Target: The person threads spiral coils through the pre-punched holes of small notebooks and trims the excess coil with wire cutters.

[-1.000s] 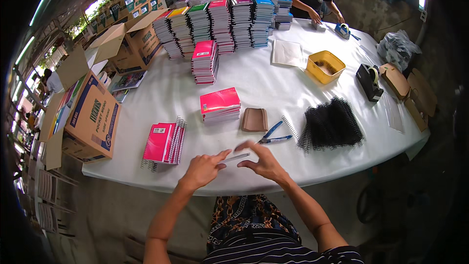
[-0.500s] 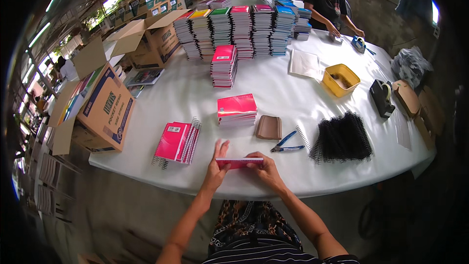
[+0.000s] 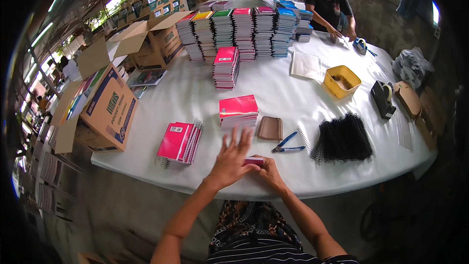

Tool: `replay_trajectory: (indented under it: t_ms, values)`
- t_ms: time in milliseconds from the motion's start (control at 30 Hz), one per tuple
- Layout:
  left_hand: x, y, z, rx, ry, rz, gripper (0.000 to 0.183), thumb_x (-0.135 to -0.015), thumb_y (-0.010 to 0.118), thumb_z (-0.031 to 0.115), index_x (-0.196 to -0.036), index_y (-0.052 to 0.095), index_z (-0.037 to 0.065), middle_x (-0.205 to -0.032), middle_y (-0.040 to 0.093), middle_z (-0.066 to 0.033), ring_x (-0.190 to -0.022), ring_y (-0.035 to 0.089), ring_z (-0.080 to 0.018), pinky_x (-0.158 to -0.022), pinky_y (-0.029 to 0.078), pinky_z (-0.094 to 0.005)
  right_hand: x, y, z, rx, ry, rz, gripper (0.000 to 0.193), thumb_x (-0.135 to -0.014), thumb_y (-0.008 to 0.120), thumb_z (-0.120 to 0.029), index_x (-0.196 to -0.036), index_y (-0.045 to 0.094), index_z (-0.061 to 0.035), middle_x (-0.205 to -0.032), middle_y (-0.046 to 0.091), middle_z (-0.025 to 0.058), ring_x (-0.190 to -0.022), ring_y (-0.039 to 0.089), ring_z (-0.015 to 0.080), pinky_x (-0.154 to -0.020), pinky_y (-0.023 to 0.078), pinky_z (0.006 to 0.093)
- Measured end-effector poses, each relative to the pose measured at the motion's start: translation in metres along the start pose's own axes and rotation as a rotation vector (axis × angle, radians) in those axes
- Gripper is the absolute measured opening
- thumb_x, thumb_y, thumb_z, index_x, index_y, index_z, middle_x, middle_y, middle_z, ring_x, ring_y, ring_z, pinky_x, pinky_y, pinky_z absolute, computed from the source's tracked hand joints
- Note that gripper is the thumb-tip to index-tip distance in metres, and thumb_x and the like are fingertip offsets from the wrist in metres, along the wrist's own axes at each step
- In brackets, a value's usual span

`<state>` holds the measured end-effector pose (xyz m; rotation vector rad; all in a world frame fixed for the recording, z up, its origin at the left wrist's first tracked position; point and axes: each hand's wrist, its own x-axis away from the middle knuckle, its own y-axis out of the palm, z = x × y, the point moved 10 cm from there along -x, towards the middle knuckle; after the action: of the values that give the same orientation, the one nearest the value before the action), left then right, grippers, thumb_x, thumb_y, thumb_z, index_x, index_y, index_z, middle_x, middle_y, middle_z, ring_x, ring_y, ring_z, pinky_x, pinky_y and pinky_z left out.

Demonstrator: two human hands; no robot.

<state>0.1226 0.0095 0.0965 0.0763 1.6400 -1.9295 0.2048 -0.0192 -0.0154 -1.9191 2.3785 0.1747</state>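
Over the smooth white table point(image 3: 288, 93), at its near side, the right hand point(image 3: 268, 172) pinches a small pink-covered paper booklet point(image 3: 251, 161), likely light and bendable, best gripped by its ends, while the left hand point(image 3: 228, 163) is spread beside it.

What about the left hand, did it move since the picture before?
Yes. The left hand moved right, closer to the blue-handled pliers, which stayed put.

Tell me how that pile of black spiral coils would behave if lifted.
The black spiral coils are probably light for their bulk, being thin, open loops. Such slender loops may flex, and, crowded together, could snag one another.
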Motion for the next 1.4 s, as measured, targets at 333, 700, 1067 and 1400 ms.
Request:
replay_trajectory:
  t_ms: [333,700,1067,1400]
  values:
    - [-0.004,0.074,-0.026,0.01,-0.19,-0.479,0.063,-0.092,0.054,0.028,-0.149,0.027,0.02,-0.102,0.067,-0.0177,-0.086,0.066,-0.0386,-0.077,0.05,-0.0512,-0.035,-0.165,-0.055,0.94,0.094,0.492,0.024,-0.082,0.068,-0.016,-0.098,0.062,0.001,-0.095,0.066,0.0159,-0.09,0.064,0.0268,-0.074,0.048,0.0442]
    - [-0.009,0.073,-0.03,-0.037,-0.182,-0.425,0.07,-0.089,0.058,0.03,-0.15,0.024,0.022,-0.093,0.069,-0.0164,-0.077,0.066,-0.0385,-0.071,0.051,-0.0511,-0.044,-0.247,-0.009,1.137,0.11,0.551,0.017,-0.083,0.05,-0.01,-0.076,0.056,0.004,-0.075,0.062,0.0249,-0.073,0.064,0.0412,-0.065,0.049,0.0473]
    - [-0.012,0.069,-0.029,-0.045,-0.112,-0.34,0.06,-0.09,0.058,0.036,-0.144,0.036,0.02,-0.095,0.069,-0.0147,-0.077,0.067,-0.0367,-0.067,0.053,-0.0486,-0.021,-0.078,-0.08,0.574,-0.137,-0.065,0.021,-0.079,0.071,-0.004,-0.099,0.071,-0.0074,-0.078,0.06,0.0067,-0.068,0.055,0.0146,-0.064,0.047,0.0321]
    - [-0.014,0.073,-0.029,-0.061,-0.074,-0.368,0.064,-0.089,0.061,0.03,-0.146,0.034,0.019,-0.096,0.069,-0.0136,-0.076,0.068,-0.0337,-0.065,0.054,-0.0464,-0.027,-0.062,-0.063,0.511,-0.124,-0.031,0.022,-0.075,0.074,-0.002,-0.096,0.07,-0.0085,-0.08,0.057,0.0023,-0.072,0.055,0.0123,-0.066,0.046,0.0292]
